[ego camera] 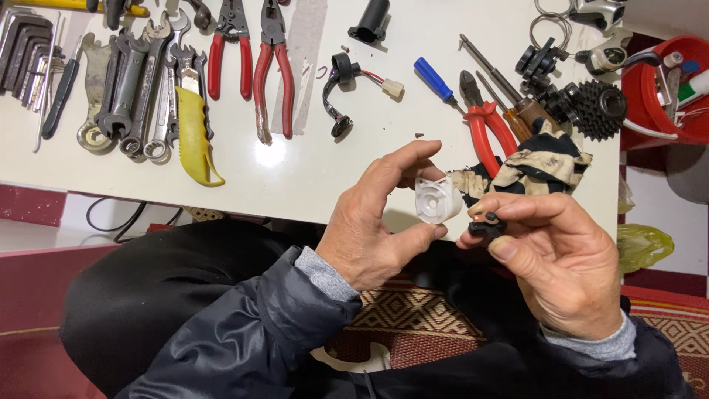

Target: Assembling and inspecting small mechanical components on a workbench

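- Two hands meet over the near edge of the white table (310, 185), past its rim and above the dark-clothed lap, so anything that slips would likely fall to the patterned rug (413, 310) rather than onto the tabletop.
- At twelve o'clock from the hands, a crowd of tools lies well apart from them: spanners (133, 89) at ten o'clock, red-handled pliers (251, 63) at eleven, a red bucket (653, 96) at two. A dropped piece that bounces in among these would be hard to find.
- At one o'clock, a soiled striped rag (543, 166) sits just behind the right hand; it could snag a part or hide one.
- The left hand (369, 229) is clamped on a white plastic housing (437, 198), thumb under it at six o'clock, forefinger arched over it at twelve. The grip is by fingertips only, so a twist from the other side could, I judge, pop it loose.
- The right hand (561, 258) is pinched together on a small black part (487, 225), touching or just beside the housing's three o'clock edge; I cannot tell which.
- That black part is the smallest and riskiest: held crooked, it may jam or skid off the smooth plastic.
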